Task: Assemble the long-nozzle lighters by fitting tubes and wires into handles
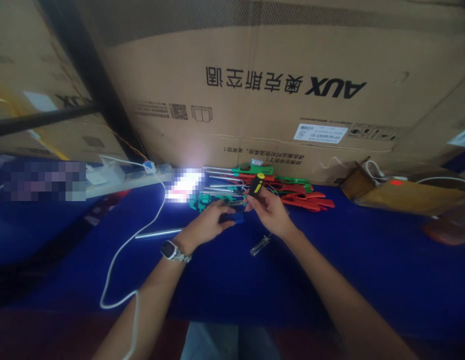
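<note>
My left hand (210, 222), with a watch on its wrist, is closed on a small blue plastic part (234, 217). In my right hand (272, 212) is a screwdriver (257, 185) with a black and yellow handle, held upright just right of that part. Its tip is hidden among the fingers. Just beyond both hands lies a pile of long-nosed lighters, among them red ones (307, 201) and a green one (251, 170). Several teal plastic parts (202, 201) lie by the left hand. A clear piece with a wire (260, 246) rests on the table below the right hand.
A thin metal tube (157, 233) lies left of my hands on the blue tablecloth (232, 280). A white cable (114, 260) runs across my left forearm. A bright blurred patch (184, 185) is at the back left. Large cardboard boxes (255, 110) stand behind; an open carton (397, 197) is at right.
</note>
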A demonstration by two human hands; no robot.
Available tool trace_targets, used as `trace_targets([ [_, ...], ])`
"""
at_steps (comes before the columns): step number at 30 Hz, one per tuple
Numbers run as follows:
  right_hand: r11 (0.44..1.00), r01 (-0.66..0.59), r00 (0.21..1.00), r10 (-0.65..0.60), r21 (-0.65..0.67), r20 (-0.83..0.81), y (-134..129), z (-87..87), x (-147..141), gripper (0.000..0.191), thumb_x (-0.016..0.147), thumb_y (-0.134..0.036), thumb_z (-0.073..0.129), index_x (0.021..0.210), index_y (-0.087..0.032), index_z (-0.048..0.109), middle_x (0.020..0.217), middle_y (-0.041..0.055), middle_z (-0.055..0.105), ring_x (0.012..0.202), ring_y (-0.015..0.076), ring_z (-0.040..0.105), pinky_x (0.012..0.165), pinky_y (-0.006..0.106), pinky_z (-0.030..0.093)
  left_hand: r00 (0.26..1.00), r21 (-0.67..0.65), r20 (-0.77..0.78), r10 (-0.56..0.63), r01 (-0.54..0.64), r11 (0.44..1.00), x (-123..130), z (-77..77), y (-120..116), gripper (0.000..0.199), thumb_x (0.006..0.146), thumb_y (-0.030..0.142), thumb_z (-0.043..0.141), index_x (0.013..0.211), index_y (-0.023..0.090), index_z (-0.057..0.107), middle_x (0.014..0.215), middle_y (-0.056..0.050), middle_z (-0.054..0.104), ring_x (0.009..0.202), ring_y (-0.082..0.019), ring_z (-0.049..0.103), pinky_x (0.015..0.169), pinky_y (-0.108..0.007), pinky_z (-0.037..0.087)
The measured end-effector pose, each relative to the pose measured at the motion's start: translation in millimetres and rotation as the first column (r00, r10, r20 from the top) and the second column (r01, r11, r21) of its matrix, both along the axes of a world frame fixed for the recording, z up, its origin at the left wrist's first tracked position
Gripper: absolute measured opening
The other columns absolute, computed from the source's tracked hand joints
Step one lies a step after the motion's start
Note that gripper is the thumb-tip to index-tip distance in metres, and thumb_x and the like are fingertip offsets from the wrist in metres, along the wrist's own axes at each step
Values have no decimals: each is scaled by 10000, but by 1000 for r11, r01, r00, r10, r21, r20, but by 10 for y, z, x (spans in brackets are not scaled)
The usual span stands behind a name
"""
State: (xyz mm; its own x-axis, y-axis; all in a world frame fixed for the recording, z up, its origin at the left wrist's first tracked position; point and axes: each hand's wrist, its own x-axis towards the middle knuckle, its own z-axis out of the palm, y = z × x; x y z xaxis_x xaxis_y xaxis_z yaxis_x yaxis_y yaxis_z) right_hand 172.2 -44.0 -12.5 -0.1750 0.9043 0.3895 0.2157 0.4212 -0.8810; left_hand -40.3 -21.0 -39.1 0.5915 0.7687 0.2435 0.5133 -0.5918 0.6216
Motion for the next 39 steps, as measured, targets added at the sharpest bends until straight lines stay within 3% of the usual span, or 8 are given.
trace_targets([
  [6,994,-84,995,88,-75,54,65,133,24,433,839,-595,668,957,-178,667,774,28,689,694,171,692,723,346,609,1000,3,16,-5,5,1000,-4,-16,14,234,848,232,723,1080,198,715,1067,-81,653,1049,-251,631,968,-435,509],
  [11,970,-174,981,186,-171,56,140,250,-26,390,746,-551,775,816,-188,649,690,10,680,632,170,691,624,331,612,999,-11,35,-7,7,1000,6,-6,3,251,842,208,724,1092,190,718,1085,-89,671,1023,-242,646,953,-439,519],
  [19,984,99,992,-109,-148,-58,91,104,-184,465,672,-568,825,698,-214,525,618,16,659,554,211,698,448,302,556,999,-6,36,12,-12,1000,5,-6,-2,238,828,213,744,1064,195,721,1056,-81,696,1006,-237,657,938,-430,525],
  [23,953,287,956,-291,-98,-35,27,29,-248,465,708,-579,797,696,-240,480,562,0,637,547,232,707,473,321,567,999,-22,18,30,-29,999,22,1,0,249,822,209,751,1067,173,725,1085,-99,696,1035,-247,660,961,-417,514],
  [30,949,310,945,-313,-49,-90,27,101,-173,425,784,-609,705,782,-229,516,690,12,699,470,162,648,455,276,520,998,31,-38,48,-46,998,1,42,-32,339,781,233,790,1104,175,702,1115,-98,672,1086,-268,638,972,-432,502],
  [32,943,317,947,-320,-100,-20,2,131,-95,383,821,-584,662,771,-231,523,606,-10,663,383,145,577,385,262,449,991,46,-105,83,-79,996,-43,101,-58,408,730,270,833,1102,176,696,1116,-101,664,1102,-295,620,974,-455,491],
  [34,938,287,950,-252,-192,187,-45,123,-17,327,826,-513,661,717,-232,533,524,-27,628,329,137,524,350,255,388,972,31,-201,119,-115,993,-94,171,-87,378,729,289,828,1069,187,698,1086,-94,668,1073,-311,622,957,-482,483],
  [39,908,264,851,-59,-327,522,-142,23,82,272,775,-318,694,581,-217,532,465,-39,595,425,135,557,454,248,396,955,-10,-260,145,-153,988,-177,255,-127,241,781,170,740,1010,209,675,1077,-73,662,1077,-309,622,964,-516,459],
])
